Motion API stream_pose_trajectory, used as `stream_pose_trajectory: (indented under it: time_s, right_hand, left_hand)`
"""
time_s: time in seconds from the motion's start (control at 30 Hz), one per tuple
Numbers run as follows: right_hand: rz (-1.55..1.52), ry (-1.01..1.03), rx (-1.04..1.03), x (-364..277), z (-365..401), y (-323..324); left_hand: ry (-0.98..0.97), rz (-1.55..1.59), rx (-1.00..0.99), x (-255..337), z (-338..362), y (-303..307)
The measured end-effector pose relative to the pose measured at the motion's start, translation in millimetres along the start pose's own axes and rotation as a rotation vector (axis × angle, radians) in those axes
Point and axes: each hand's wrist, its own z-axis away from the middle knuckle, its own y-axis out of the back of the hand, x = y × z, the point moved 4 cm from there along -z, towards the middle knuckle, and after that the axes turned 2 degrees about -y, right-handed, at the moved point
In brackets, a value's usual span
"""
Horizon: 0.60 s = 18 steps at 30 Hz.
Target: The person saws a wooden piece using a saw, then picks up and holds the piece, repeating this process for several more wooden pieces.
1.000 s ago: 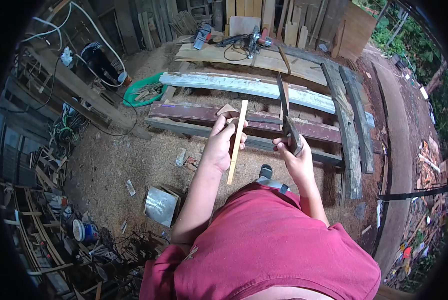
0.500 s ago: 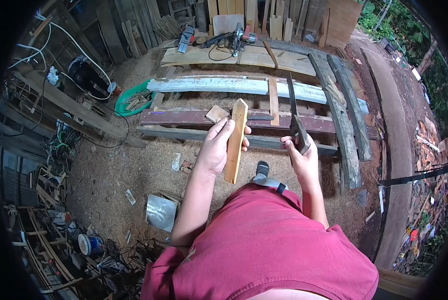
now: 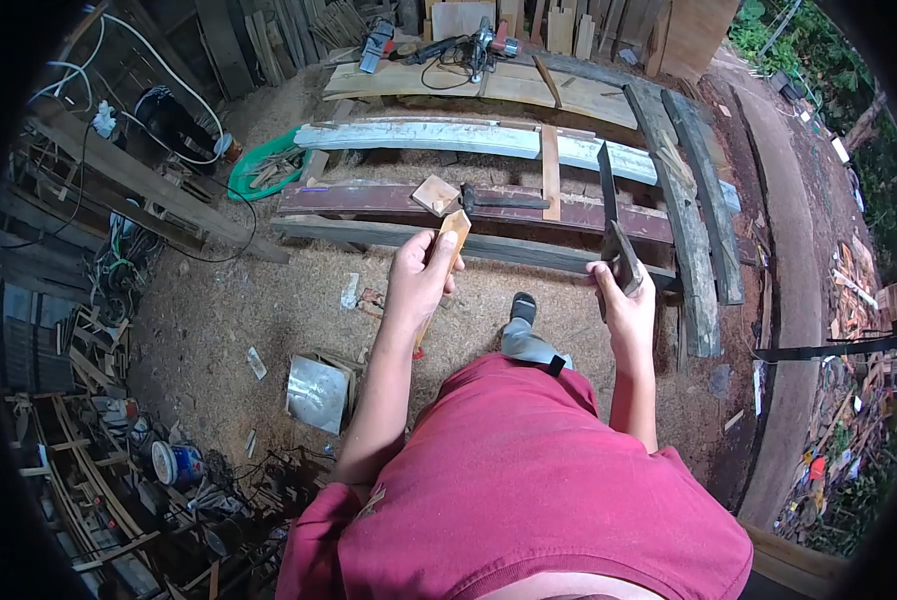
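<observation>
My left hand [image 3: 418, 282] is closed around a pointed piece of wood [image 3: 455, 226], its tip up and its lower part mostly hidden behind my hand and forearm. In my right hand [image 3: 628, 306] is the wooden handle of a handsaw [image 3: 608, 190], whose dark blade points away from me, seen nearly edge-on. Beyond my left hand, a small square wood block [image 3: 434, 194] and a hammer [image 3: 503, 199] lie on a reddish-brown beam [image 3: 368, 201]. A flat wood strip [image 3: 550, 170] lies across the beams near the saw.
A white-painted beam [image 3: 418, 137] runs behind the reddish one. Two weathered timbers [image 3: 690, 250] lie crosswise on the right. Power tools [image 3: 483, 50] sit on a far plank [image 3: 398, 83]. A green basket [image 3: 243, 178] of scraps stands left, and a metal sheet [image 3: 317, 393] lies on the ground.
The wood piece has tipped and turned, showing less of its face, and my left hand has moved slightly left. My right hand has shifted right with the handsaw.
</observation>
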Motion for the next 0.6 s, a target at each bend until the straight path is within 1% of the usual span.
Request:
stream_pose_trajectory:
  time_s: [0.1, 0.27, 0.43, 0.6]
  right_hand:
    - [-0.002, -0.016, 0.003, -2.4, 12.4, -3.8]
    - [-0.006, -0.034, -0.065, 7.4, 24.8, -10.8]
    - [-0.039, -0.039, -0.135, 8.8, 37.7, -30.4]
    - [-0.029, -0.033, -0.222, 10.4, 46.5, -49.4]
  left_hand:
    - [0.028, 0.0, -0.005, -15.7, 7.7, 10.9]
    - [0.049, 0.021, 0.01, -21.3, 24.1, 18.3]
    - [0.03, 0.029, -0.034, -19.9, 37.4, 20.0]
    - [0.062, 0.007, -0.113, -16.7, 49.1, 12.7]
